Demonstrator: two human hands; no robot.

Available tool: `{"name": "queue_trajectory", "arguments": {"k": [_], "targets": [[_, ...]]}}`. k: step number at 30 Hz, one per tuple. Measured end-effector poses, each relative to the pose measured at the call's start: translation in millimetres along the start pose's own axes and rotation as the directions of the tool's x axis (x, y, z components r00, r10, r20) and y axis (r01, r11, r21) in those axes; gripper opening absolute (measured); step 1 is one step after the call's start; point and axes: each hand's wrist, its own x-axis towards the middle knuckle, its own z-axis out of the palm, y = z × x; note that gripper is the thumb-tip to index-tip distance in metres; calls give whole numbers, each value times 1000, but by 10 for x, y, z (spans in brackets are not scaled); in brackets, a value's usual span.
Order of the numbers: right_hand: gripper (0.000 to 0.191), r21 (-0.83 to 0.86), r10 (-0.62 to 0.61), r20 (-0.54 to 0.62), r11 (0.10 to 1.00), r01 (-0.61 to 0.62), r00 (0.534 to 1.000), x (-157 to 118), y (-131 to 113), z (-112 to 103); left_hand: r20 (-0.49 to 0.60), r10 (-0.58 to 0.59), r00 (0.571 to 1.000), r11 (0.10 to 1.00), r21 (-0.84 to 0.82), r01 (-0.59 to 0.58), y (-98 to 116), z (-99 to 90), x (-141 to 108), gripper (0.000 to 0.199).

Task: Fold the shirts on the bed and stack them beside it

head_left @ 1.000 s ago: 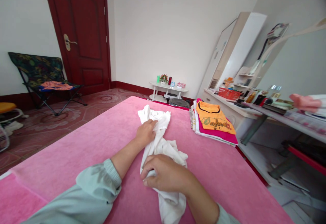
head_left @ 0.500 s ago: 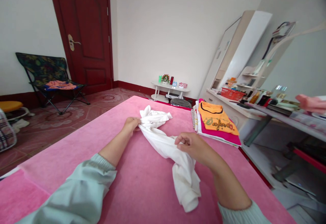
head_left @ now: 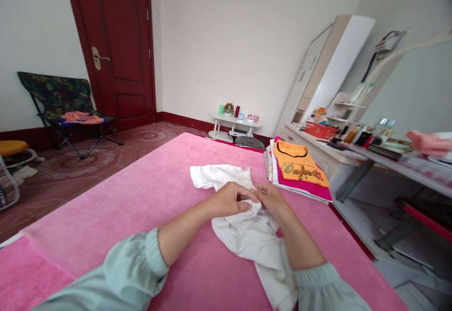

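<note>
White garment (head_left: 247, 240) in left hand (head_left: 229, 200) and right hand (head_left: 275, 201), wide blanket (head_left: 148, 188) to left edge

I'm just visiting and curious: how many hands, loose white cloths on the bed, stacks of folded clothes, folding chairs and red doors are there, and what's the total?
Hands: 2, the left hand and right hand
White cloth: 1
Stack of folded clothes: 1
Folding chair: 1
Red door: 1
Total: 6
</note>
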Motion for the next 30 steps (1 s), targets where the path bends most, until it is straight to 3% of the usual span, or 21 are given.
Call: {"name": "queue_trajectory", "arguments": {"k": [2,4,5,7,10,12,14,16,18,21,25,30], "targets": [[20,79,87,4,993,-87,996,18,53,-53,-2,-15,1000,1000,9,15,30,-42,0,27],[16,141,144,-38,980,-137,989,37,81,-116,-184,-57,981,989,124,81,6,-169,10,31],[15,166,147,-59,977,-136,987,43,84,-145,-304,-65,950,962,235,141,-32,-253,10,32],[17,200,142,-92,972,-121,986,45,70,-185,-457,-68,887,835,460,301,-152,-432,-7,44],[22,192,125,-121,976,-100,985,16,9,-171,-425,-229,876,673,581,458,-376,-633,-63,75],[31,118,117,-91,987,-106,989,-17,-40,-114,-350,-331,877,675,561,479,-496,-676,-90,81],[43,-6,81,-29,997,-82,996,-46,-78,-43,-298,-353,887,708,535,462,-568,-656,-92,70],[49,-141,5,23,990,-2,1000,-57,-93,4,-282,-341,897,727,525,442,-593,-624,-77,51],[39,-240,-72,30,968,78,997,-47,-86,-7,-301,-319,899,722,537,436,-581,-642,-59,30],[22,-243,-105,-90,967,80,990,-6,-60,-150,-402,-265,877,695,550,462,-515,-796,-47,14],[23,-21,-85,-298,996,83,951,47,-32,-401,-589,-154,793,733,470,492,-370,-1002,-51,11],[25,37,-129,-462,986,165,877,88,-1,-531,-718,75,693,799,459,390,-150,-960,-55,12]]}}
